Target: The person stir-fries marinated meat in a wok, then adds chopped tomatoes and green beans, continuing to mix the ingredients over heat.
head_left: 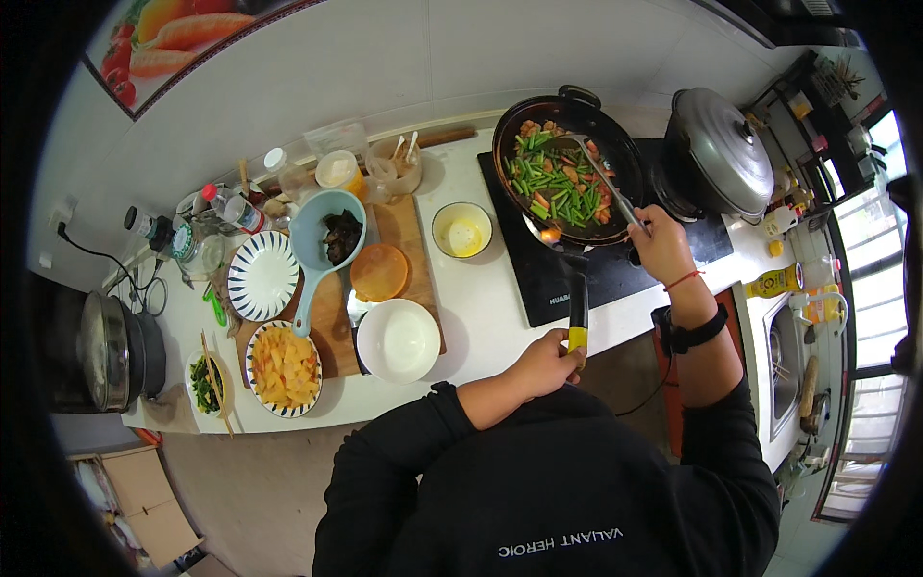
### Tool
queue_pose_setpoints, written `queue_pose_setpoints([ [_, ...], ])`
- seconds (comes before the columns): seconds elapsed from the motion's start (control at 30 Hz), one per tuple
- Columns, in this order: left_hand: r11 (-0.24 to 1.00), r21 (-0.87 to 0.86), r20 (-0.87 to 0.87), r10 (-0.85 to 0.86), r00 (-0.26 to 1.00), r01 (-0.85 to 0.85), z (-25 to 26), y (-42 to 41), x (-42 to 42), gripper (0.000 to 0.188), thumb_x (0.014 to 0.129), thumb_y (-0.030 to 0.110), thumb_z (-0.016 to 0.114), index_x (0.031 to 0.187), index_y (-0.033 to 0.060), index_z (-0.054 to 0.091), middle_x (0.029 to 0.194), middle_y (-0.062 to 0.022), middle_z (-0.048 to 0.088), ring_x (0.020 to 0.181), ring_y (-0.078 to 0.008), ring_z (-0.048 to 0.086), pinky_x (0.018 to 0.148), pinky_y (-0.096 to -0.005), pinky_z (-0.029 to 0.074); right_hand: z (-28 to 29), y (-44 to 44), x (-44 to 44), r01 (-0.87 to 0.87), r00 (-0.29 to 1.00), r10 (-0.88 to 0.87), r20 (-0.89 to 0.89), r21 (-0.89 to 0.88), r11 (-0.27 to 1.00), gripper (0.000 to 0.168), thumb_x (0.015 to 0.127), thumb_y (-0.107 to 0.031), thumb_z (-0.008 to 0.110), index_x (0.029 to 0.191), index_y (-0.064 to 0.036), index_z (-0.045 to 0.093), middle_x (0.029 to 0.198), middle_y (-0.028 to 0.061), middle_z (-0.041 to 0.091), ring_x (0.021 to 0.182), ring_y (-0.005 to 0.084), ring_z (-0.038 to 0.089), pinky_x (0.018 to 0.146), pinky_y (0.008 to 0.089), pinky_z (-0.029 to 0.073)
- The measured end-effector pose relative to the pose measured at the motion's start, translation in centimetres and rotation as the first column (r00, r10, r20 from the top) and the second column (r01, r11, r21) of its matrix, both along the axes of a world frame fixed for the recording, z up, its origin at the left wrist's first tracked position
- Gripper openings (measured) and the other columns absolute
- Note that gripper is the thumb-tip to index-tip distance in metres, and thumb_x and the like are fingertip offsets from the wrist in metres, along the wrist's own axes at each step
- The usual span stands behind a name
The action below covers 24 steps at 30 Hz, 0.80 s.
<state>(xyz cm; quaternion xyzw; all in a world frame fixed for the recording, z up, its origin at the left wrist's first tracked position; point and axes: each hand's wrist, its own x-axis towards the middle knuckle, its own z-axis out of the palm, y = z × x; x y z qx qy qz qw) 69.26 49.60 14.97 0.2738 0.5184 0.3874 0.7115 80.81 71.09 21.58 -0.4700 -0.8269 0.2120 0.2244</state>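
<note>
My left hand [546, 366] is closed around the black and yellow handle [578, 306] of a dark wok [626, 155]. In the wok lie cut green stalks [551, 180], mixed with reddish and orange-brown pieces. My right hand [660, 244] grips the shaft of a metal cooking ladle or spatula [609, 184], whose head rests among the food at the wok's upper part. Flame [549, 235] shows at the wok's near left edge, above a black gas cooktop [530, 285]. The tool's head is partly hidden by food, so its exact shape is unclear.
A large lidded pot [721, 155] stands right of the wok. Left are a glass bowl [461, 229], a white bowl [399, 341], a cleaver [356, 309] on a cutting board [404, 245], a blue strainer [306, 238] and a plate of yellow chunks [285, 368]. A sink [782, 364] is at right.
</note>
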Motion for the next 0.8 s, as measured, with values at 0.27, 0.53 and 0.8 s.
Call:
queue_pose_setpoints([
  [0.27,0.999,0.041,-0.014,-0.017,1.000,0.018,-0.5,0.0,-0.1,0.043,0.093,0.026,0.058,0.123,-0.0017,0.045,0.087,-0.0084,0.064,0.066,-0.0125,0.061,0.059,-0.0258,0.048,3.1,-3.0,3.3,-0.077,0.978,0.097,0.184,-0.114,0.991,0.022,0.082,-0.013,0.064,0.099,0.001,0.061,0.080,0.0203,0.065,0.072,0.0337,0.064,0.067,0.0371,0.049],
  [0.53,0.945,0.320,-0.276,0.021,0.961,0.071,0.9,-3.2,-5.5,0.039,0.087,0.020,0.065,0.117,-0.0021,0.051,0.085,-0.0073,0.063,0.072,-0.0119,0.061,0.064,-0.0256,0.049,9.0,-4.8,9.3,0.009,0.977,0.055,0.207,-0.294,0.956,0.020,0.082,-0.008,0.063,0.099,0.002,0.061,0.059,0.0064,0.056,0.053,0.0116,0.052,0.049,0.0271,0.040],
  [0.8,0.715,0.486,-0.679,0.671,0.298,-0.502,-3.0,-12.5,-23.8,0.028,0.081,0.014,0.066,0.105,0.0006,0.059,0.088,-0.0083,0.065,0.078,-0.0157,0.060,0.071,-0.0312,0.050,2.2,-2.6,2.9,-0.147,0.978,0.141,0.152,0.033,0.989,0.021,0.083,-0.012,0.063,0.100,0.000,0.060,0.072,0.0190,0.063,0.067,0.0324,0.063,0.061,0.0367,0.048],
])
